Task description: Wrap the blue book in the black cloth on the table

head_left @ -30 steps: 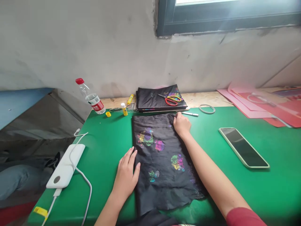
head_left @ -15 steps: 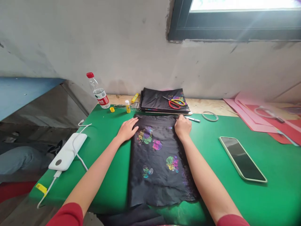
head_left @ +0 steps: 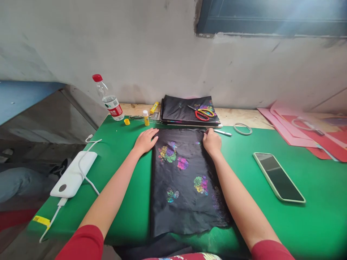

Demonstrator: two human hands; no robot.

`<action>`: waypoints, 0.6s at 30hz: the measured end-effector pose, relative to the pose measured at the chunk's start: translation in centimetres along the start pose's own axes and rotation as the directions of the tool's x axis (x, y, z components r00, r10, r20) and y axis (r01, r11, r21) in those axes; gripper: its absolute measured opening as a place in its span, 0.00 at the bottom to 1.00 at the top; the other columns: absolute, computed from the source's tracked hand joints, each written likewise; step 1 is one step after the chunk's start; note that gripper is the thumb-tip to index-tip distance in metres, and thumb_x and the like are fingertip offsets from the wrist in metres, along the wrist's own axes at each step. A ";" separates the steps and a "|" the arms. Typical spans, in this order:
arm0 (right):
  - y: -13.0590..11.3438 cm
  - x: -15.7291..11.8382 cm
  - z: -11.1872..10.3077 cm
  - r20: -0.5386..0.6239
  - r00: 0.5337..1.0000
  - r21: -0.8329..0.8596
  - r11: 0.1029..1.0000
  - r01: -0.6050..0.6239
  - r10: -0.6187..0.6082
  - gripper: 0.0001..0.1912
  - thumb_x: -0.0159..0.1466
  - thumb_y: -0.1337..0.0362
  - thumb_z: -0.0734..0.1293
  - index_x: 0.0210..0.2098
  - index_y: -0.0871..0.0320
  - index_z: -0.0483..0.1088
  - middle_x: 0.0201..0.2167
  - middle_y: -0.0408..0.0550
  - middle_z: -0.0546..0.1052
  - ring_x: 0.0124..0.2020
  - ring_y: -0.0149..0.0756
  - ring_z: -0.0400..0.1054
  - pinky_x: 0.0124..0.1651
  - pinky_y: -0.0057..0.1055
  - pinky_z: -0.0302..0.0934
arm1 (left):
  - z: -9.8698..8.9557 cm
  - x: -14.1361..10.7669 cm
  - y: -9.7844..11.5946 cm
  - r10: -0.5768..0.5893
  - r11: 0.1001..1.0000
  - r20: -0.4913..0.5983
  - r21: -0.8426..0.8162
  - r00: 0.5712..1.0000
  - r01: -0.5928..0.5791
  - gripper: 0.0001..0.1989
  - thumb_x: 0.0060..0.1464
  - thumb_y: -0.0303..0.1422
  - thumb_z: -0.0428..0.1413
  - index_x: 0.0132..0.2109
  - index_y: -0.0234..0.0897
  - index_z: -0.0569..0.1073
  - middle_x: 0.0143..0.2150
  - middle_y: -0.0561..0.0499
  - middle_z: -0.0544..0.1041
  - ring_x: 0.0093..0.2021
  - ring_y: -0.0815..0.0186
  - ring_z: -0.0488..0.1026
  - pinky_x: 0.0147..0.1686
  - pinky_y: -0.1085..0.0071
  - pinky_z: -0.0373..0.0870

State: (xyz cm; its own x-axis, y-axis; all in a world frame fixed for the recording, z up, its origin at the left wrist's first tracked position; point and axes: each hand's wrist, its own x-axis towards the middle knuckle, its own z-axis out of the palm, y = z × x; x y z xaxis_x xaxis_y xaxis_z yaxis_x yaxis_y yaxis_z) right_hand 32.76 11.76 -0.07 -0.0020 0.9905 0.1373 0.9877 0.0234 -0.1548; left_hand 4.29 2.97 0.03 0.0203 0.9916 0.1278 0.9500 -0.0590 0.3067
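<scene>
A black cloth printed with shiny multicoloured flowers lies lengthwise before me, its near end reaching the table edge. On its far left corner rests my left hand, flat with fingers stretched out. My right hand is closed at the far right corner, its fingers curled and pinching the cloth's edge. Just beyond sits a folded stack of similar black cloth, with red-and-yellow-handled scissors on top. A slim silver tool, perhaps a cutter, lies beside my right hand.
The green tabletop carries a white power bank with cable at left and a phone at right. Behind are a bottle, an uncapped glue stick, a yellow cap, a grey ring and pink sheets.
The view has tilted down slightly, so everything on the table sits a little higher in the picture. My hands stay at the cloth's far corners, with little visible movement.
</scene>
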 end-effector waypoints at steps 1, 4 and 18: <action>0.0 0.0 0.0 0.002 1.000 0.004 1.000 -0.002 0.002 0.13 0.69 0.66 0.55 0.47 0.64 0.66 0.40 0.60 0.77 0.41 0.44 0.70 0.39 0.33 0.53 | 0.1 0.1 -0.1 -0.001 1.000 0.002 -0.002 1.000 0.001 0.22 0.64 0.36 0.44 0.63 0.37 0.65 0.65 0.47 0.67 0.67 0.61 0.60 0.66 0.60 0.55; 0.1 0.0 0.0 0.007 1.000 0.011 1.000 -0.007 0.007 0.13 0.69 0.66 0.55 0.48 0.63 0.66 0.41 0.60 0.77 0.41 0.44 0.70 0.39 0.33 0.53 | 0.2 0.1 -0.2 -0.003 1.000 0.006 -0.004 1.000 0.003 0.23 0.64 0.36 0.44 0.64 0.38 0.64 0.66 0.48 0.66 0.67 0.62 0.59 0.66 0.61 0.53; 0.2 0.2 0.2 -0.001 1.000 0.068 0.997 -0.029 0.029 0.15 0.68 0.64 0.56 0.49 0.61 0.67 0.41 0.59 0.77 0.40 0.46 0.71 0.38 0.35 0.56 | 0.5 0.2 -0.1 -0.024 1.000 -0.003 0.010 1.000 0.024 0.22 0.64 0.36 0.43 0.62 0.38 0.66 0.66 0.50 0.65 0.68 0.62 0.57 0.67 0.60 0.52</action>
State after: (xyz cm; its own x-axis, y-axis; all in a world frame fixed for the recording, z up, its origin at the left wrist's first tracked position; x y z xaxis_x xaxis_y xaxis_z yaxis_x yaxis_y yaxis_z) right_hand 32.94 11.95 -0.24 0.0270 0.9907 0.1334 0.9743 0.0037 -0.2251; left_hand 4.33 3.19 -0.46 -0.0034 0.9924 0.1228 0.9532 -0.0339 0.3004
